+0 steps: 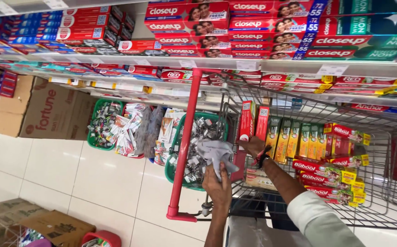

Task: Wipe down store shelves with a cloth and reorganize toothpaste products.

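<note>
Head view: red cartons [253, 120] in cart [381, 183]

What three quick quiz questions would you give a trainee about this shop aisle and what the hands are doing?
1. True or false: the left hand grips a grey cloth.
2. Pick one: the right hand is at A) the upright red cartons inside the wire cart, B) a green basket on the floor, C) a cardboard box by the shelf.
3. Fill in: the cart's handle bar is ___ in colour.

Key: 1 true; 2 A; 3 red.
</note>
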